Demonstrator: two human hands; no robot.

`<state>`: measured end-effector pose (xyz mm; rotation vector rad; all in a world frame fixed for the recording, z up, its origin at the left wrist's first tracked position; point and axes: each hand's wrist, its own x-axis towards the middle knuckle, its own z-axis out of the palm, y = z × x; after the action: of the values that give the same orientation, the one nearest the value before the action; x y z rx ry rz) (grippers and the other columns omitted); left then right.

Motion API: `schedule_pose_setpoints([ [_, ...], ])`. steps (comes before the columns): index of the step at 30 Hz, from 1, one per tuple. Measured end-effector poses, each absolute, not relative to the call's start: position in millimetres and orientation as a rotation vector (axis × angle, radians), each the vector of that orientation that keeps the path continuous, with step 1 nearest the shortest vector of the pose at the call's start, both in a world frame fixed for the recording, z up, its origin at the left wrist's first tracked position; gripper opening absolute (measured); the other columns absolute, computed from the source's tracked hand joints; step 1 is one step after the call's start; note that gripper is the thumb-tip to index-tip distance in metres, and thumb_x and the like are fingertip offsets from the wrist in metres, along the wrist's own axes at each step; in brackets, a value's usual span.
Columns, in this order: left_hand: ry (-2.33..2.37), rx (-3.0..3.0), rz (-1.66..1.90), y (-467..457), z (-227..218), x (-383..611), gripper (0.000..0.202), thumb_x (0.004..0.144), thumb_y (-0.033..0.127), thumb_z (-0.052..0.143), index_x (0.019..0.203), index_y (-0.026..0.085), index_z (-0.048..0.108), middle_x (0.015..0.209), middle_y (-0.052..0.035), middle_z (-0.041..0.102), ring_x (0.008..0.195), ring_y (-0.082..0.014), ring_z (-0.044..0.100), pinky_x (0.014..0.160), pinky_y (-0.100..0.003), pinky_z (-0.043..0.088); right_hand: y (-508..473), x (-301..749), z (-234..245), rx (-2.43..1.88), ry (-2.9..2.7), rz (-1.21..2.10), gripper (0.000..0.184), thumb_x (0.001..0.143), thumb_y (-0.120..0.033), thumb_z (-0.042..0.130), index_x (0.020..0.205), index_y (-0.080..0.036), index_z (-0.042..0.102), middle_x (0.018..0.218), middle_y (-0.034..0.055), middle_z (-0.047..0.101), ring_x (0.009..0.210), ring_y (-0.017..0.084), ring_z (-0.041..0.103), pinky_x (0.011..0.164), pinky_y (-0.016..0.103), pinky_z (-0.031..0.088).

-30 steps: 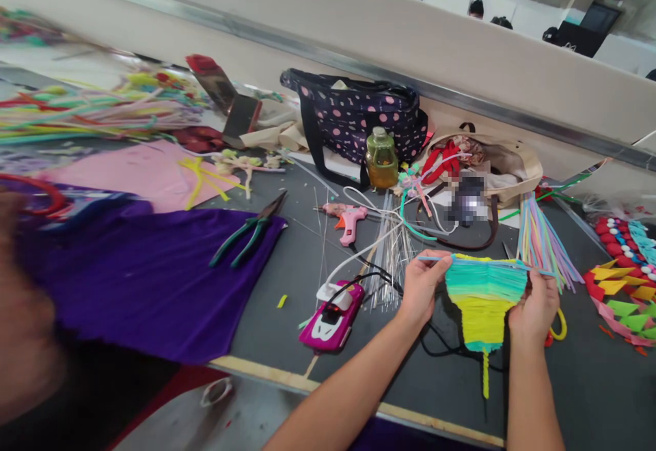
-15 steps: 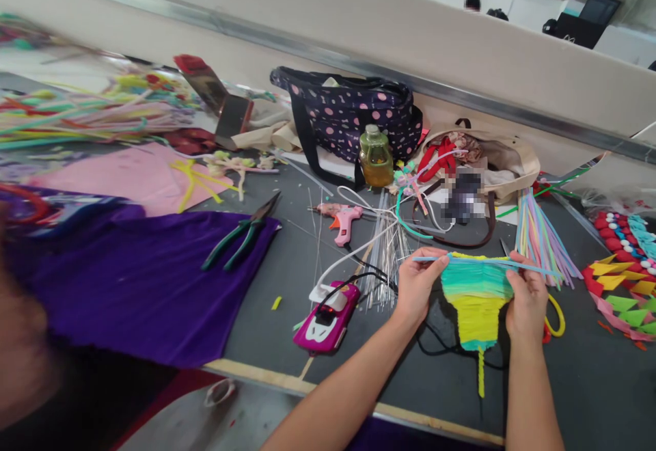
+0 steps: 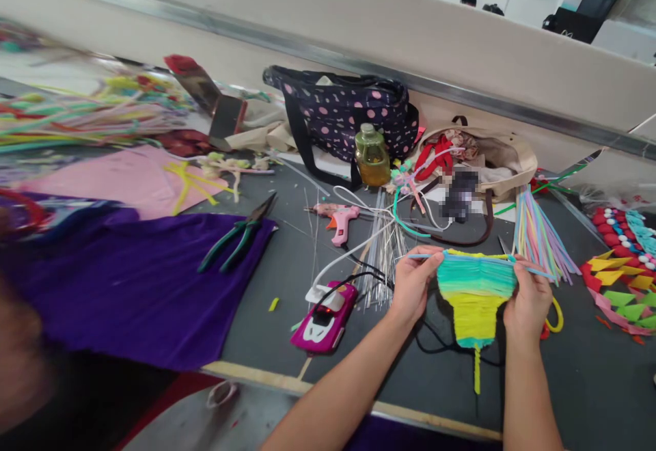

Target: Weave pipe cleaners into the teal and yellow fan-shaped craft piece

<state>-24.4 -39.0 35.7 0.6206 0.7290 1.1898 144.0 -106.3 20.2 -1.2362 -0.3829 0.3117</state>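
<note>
A turquoise and yellow piece built of pipe cleaner rows (image 3: 475, 311) hangs between my hands, with a twisted yellow stem (image 3: 477, 372) pointing down from its narrow end. Along its wide top edge lies a light blue pipe cleaner (image 3: 544, 275), its ends sticking out past both hands. My left hand (image 3: 413, 283) pinches it at the piece's upper left corner. At the upper right corner, my right hand (image 3: 527, 301) grips it between thumb and fingers. The fingers partly cover both corners.
Pink glue gun (image 3: 344, 222), purple toy-car-shaped device (image 3: 326, 321) and thin wires (image 3: 385, 266) lie left of my hands. Pliers (image 3: 238, 236) rest on purple cloth (image 3: 143, 287). Pastel pipe cleaners (image 3: 543, 236) and yellow-handled scissors (image 3: 556, 316) are at right. Another person's blurred arm (image 3: 20, 342) is far left.
My right hand has shifted slightly and closed in at the upper right corner; less of the blue pipe cleaner sticks out there. The view has moved a little.
</note>
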Motion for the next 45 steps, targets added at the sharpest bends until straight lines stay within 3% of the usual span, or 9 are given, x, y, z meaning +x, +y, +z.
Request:
schedule_pose_setpoints([
  [4,0.712,0.571,1.180,-35.1,32.9,-26.3,0.022,0.059,0.023,0.083,0.071,0.012,0.069,0.069,0.0000,0.063,0.054,-0.0055,0.052,0.053,-0.018,0.043,-106.3,148.3,16.8,-1.249,-0.373,0.386,0.026,0.065,-0.034,0.077,0.080,-0.015,0.067,0.086,0.0044,0.069,0.076,0.017,0.062,0.072,0.033,0.051],
  [9,0.704,0.559,1.182,-33.9,32.2,-26.9,0.021,0.058,0.021,0.083,0.070,0.012,0.068,0.070,-0.0008,0.066,0.056,-0.0069,0.056,0.054,-0.018,0.044,-108.8,153.4,16.9,-1.281,-0.349,0.448,0.030,0.059,-0.034,0.082,0.078,-0.015,0.067,0.067,-0.0018,0.064,0.062,0.012,0.058,0.063,0.026,0.049],
  [17,0.659,0.448,1.119,-27.2,28.7,-29.2,0.026,0.056,0.022,0.085,0.073,0.011,0.068,0.066,-0.0016,0.068,0.056,-0.0082,0.060,0.056,-0.017,0.049,-109.0,146.7,27.9,-1.183,-0.258,0.645,0.031,0.053,-0.028,0.084,0.073,-0.014,0.065,0.065,-0.0006,0.066,0.057,0.013,0.062,0.055,0.026,0.052],
  [26,0.728,0.418,0.952,-26.1,18.6,-31.1,0.032,0.057,0.029,0.085,0.073,0.014,0.062,0.066,-0.0015,0.068,0.059,-0.0107,0.064,0.057,-0.019,0.050,-110.6,144.8,22.2,-1.143,-0.213,0.541,0.027,0.058,-0.026,0.082,0.075,-0.014,0.065,0.066,-0.0008,0.066,0.060,0.015,0.063,0.062,0.030,0.055],
  [34,0.668,0.458,1.035,-27.4,18.9,-30.2,0.031,0.056,0.029,0.086,0.070,0.013,0.062,0.073,-0.0025,0.069,0.064,-0.0102,0.063,0.064,-0.020,0.052,-112.7,147.0,24.3,-1.152,-0.183,0.570,0.026,0.060,-0.025,0.081,0.076,-0.014,0.064,0.066,-0.0014,0.066,0.058,0.014,0.063,0.058,0.027,0.054],
  [45,0.641,0.443,1.090,-28.9,18.7,-27.4,0.032,0.056,0.029,0.086,0.070,0.013,0.062,0.076,-0.0042,0.071,0.063,-0.0105,0.064,0.062,-0.020,0.052,-109.7,148.9,18.7,-1.139,-0.177,0.547,0.028,0.056,-0.024,0.083,0.075,-0.013,0.066,0.069,0.0010,0.068,0.061,0.016,0.064,0.060,0.031,0.056],
])
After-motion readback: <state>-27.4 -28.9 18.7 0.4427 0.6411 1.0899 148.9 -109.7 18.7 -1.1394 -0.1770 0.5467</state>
